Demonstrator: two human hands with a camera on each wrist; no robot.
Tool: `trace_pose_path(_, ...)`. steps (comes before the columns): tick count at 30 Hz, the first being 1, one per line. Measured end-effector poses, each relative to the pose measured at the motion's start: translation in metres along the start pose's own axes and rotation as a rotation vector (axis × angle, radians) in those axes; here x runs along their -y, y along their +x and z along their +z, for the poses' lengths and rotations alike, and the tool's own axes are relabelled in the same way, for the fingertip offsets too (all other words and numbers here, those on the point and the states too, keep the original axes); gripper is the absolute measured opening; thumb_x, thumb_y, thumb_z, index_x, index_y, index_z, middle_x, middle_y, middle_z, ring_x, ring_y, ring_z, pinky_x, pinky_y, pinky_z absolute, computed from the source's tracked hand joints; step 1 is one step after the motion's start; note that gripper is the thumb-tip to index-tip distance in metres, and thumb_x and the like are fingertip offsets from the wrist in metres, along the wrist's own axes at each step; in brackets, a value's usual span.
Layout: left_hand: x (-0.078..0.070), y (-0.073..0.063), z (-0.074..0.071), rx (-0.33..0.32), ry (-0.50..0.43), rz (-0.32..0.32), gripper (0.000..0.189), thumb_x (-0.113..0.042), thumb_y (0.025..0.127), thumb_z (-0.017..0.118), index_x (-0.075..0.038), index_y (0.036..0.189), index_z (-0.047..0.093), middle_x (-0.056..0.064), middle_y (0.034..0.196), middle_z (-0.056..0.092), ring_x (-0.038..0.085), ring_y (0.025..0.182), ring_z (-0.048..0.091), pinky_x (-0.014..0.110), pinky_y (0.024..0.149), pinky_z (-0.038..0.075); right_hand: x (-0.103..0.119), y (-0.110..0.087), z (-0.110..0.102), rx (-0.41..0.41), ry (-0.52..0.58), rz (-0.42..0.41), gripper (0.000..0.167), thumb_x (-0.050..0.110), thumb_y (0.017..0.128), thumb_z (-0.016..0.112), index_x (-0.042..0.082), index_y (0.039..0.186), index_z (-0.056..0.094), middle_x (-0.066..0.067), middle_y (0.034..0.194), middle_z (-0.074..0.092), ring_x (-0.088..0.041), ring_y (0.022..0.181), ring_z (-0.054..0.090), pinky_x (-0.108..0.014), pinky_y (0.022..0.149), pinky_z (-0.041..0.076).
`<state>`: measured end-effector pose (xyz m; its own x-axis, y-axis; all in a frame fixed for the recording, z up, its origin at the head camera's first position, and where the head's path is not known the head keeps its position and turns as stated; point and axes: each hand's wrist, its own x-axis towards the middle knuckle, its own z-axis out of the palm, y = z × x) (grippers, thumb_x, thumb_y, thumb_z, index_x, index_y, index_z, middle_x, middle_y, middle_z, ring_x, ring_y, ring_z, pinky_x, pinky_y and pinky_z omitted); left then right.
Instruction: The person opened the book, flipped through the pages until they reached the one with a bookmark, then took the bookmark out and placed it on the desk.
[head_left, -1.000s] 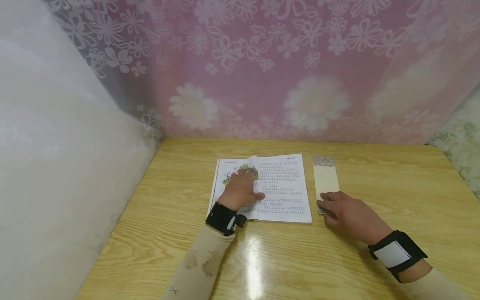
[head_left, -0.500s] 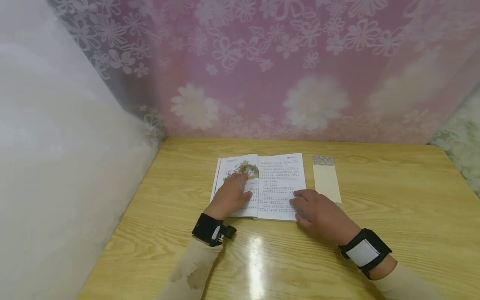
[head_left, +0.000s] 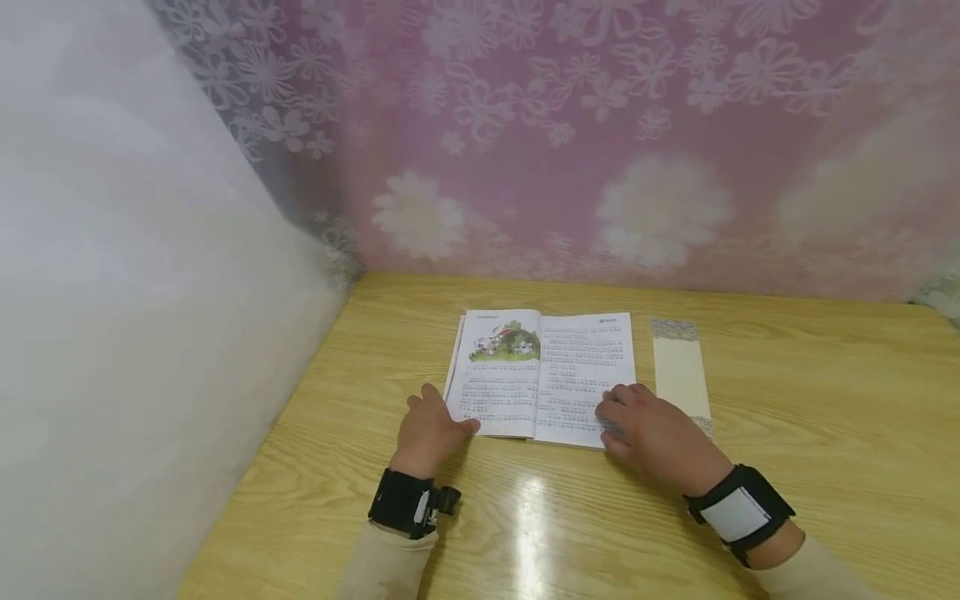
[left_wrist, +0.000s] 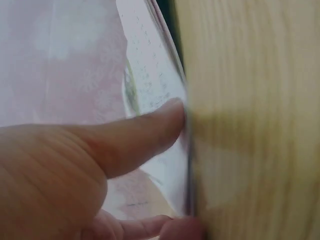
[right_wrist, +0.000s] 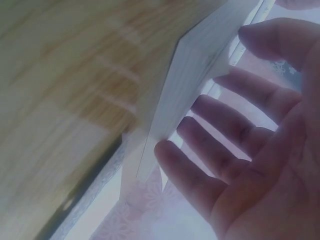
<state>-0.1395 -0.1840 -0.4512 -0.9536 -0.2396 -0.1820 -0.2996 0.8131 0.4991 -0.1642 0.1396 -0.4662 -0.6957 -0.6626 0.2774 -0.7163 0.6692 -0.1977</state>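
Note:
An open book (head_left: 577, 392) lies on the wooden table, with a coloured picture on its left page and text on both pages. At its lower left corner is my left hand (head_left: 426, 433), the thumb (left_wrist: 160, 125) extended onto the page edge and the fingers beside the book's left side. Across the lower right corner, my right hand (head_left: 660, 437) touches the book's edge with its fingertips. In the right wrist view its fingers (right_wrist: 195, 175) are spread and only slightly bent against the book's side (right_wrist: 192, 70). Part of that corner is hidden under the hand.
A cream paper strip (head_left: 678, 371) with grey patterned ends lies just right of the book, partly behind the right hand. A pink floral curtain (head_left: 540, 150) hangs behind the table (head_left: 817, 400), and a pale wall-like sheet (head_left: 187, 292) stands on the left.
My right hand has left the paper strip and moved left to the book's right corner. My left hand has slid off the left page toward its lower left corner, uncovering the picture.

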Motion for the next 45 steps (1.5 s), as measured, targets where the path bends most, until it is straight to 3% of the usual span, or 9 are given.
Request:
trace_pose_path(8, 0.008, 0.013, 0.000, 0.064, -0.076, 0.057, 0.049, -0.026, 0.090, 0.081, 0.006, 0.117, 0.056, 0.015, 0.093, 0.063, 0.027, 0.071, 0.057, 0.037, 0.059, 0.043, 0.001, -0.002, -0.003, -0.021, -0.015, 0.005, 0.019, 0.016, 0.087, 0.080, 0.010, 0.104, 0.074, -0.007, 0.107, 0.068, -0.026, 0.096, 0.064, -0.041, 0.082, 0.058)
trace_pose_path(11, 0.001, 0.011, -0.006, 0.018, -0.113, 0.134, 0.031, -0.019, 0.097, 0.071, 0.002, 0.116, 0.060, 0.012, 0.095, 0.065, 0.023, 0.071, 0.056, 0.034, 0.059, 0.042, 0.000, -0.003, -0.005, -0.025, -0.012, 0.005, 0.021, 0.016, 0.086, 0.081, 0.010, 0.105, 0.075, -0.010, 0.111, 0.069, -0.028, 0.101, 0.066, -0.042, 0.083, 0.059)
trace_pose_path(16, -0.036, -0.007, -0.023, -0.099, -0.282, 0.280, 0.026, -0.013, 0.099, 0.061, 0.000, 0.122, 0.062, 0.014, 0.101, 0.071, 0.021, 0.068, 0.058, 0.033, 0.056, 0.046, -0.001, -0.007, -0.009, -0.014, 0.028, 0.027, 0.028, 0.016, 0.088, 0.080, 0.008, 0.114, 0.075, -0.014, 0.122, 0.069, -0.032, 0.113, 0.066, -0.046, 0.089, 0.059)
trace_pose_path(21, -0.084, -0.025, -0.018, -0.062, -0.388, 0.480, 0.026, -0.016, 0.099, 0.061, -0.005, 0.122, 0.067, 0.011, 0.108, 0.072, 0.023, 0.087, 0.067, 0.034, 0.069, 0.055, 0.002, -0.009, -0.009, 0.031, 0.089, 0.054, 0.035, 0.019, 0.091, 0.078, 0.007, 0.124, 0.072, -0.015, 0.132, 0.065, -0.033, 0.123, 0.063, -0.048, 0.095, 0.056)
trace_pose_path(26, -0.107, -0.027, 0.014, 0.077, -0.306, 0.629, 0.037, -0.037, 0.100, 0.068, -0.011, 0.126, 0.065, 0.003, 0.113, 0.067, 0.017, 0.094, 0.062, 0.027, 0.077, 0.050, -0.002, -0.015, -0.012, 0.091, 0.157, 0.082, 0.046, 0.023, 0.096, 0.073, 0.007, 0.138, 0.065, -0.014, 0.144, 0.058, -0.033, 0.132, 0.058, -0.049, 0.098, 0.055)
trace_pose_path(31, -0.108, -0.019, 0.035, 0.177, -0.115, 0.737, 0.055, -0.062, 0.095, 0.065, -0.016, 0.125, 0.068, -0.002, 0.113, 0.063, 0.010, 0.094, 0.056, 0.024, 0.078, 0.049, -0.020, -0.023, -0.023, -0.002, 0.131, 0.155, 0.025, 0.015, 0.098, 0.068, 0.009, 0.122, 0.070, -0.006, 0.125, 0.067, -0.026, 0.115, 0.065, -0.047, 0.091, 0.057)
trace_pose_path(36, -0.097, 0.001, 0.042, 0.190, 0.031, 0.820, 0.056, -0.055, 0.095, 0.070, -0.015, 0.135, 0.066, 0.005, 0.137, 0.059, 0.019, 0.121, 0.056, 0.031, 0.096, 0.051, -0.029, -0.021, -0.030, -0.087, 0.132, 0.180, 0.021, 0.011, 0.097, 0.069, 0.005, 0.118, 0.069, -0.008, 0.118, 0.067, -0.028, 0.105, 0.067, -0.047, 0.083, 0.058)
trace_pose_path(40, -0.090, 0.009, 0.050, 0.197, 0.111, 0.815, 0.063, -0.047, 0.094, 0.075, -0.012, 0.145, 0.060, 0.015, 0.154, 0.048, 0.030, 0.141, 0.048, 0.038, 0.107, 0.049, -0.024, -0.011, -0.027, -0.033, 0.155, 0.145, 0.038, 0.020, 0.099, 0.070, 0.004, 0.133, 0.064, -0.015, 0.135, 0.062, -0.035, 0.122, 0.062, -0.051, 0.093, 0.056)
trace_pose_path(45, -0.096, 0.007, 0.069, 0.133, 0.165, 0.833, 0.064, -0.045, 0.093, 0.077, -0.007, 0.143, 0.061, 0.019, 0.151, 0.052, 0.032, 0.141, 0.050, 0.039, 0.112, 0.046, -0.020, 0.002, -0.025, 0.038, 0.104, 0.111, 0.052, 0.025, 0.098, 0.073, 0.001, 0.142, 0.060, -0.026, 0.146, 0.054, -0.044, 0.133, 0.053, -0.058, 0.102, 0.050)
